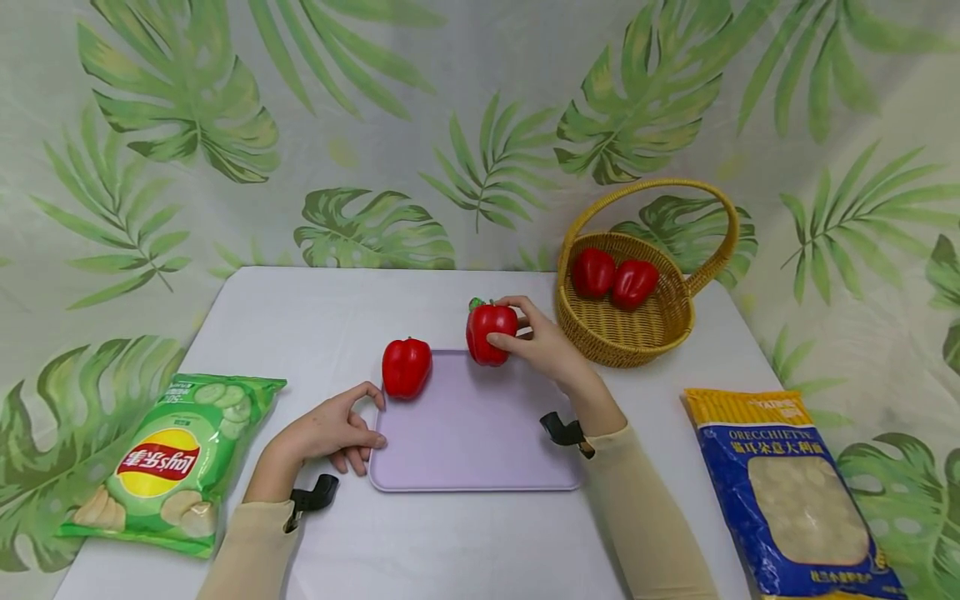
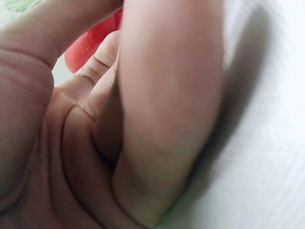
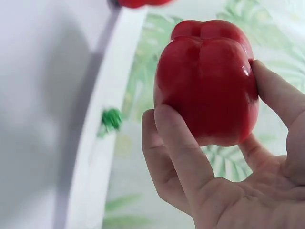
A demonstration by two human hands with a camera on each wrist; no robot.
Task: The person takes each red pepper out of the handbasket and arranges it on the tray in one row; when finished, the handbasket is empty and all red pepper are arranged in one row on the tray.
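My right hand (image 1: 542,337) holds a red bell pepper (image 1: 489,335) between thumb and fingers, over the far edge of a pale purple tray (image 1: 480,433). In the right wrist view, the fingers and thumb wrap the sides of this pepper (image 3: 205,86). A second red bell pepper (image 1: 407,368) sits at the tray's far left corner. My left hand (image 1: 330,427) is at the tray's left rim, thumb and index finger on the rim and the other fingers curled beside it. The left wrist view is mostly filled by curled fingers (image 2: 167,105), which hide the rim.
A wicker basket (image 1: 626,354) with a tall handle stands at the back right, holding two red bell peppers (image 1: 635,284). A small green piece (image 3: 112,119) lies beyond the tray. A green chip bag (image 1: 180,462) lies at left, a blue and yellow pasta bag (image 1: 795,492) at right.
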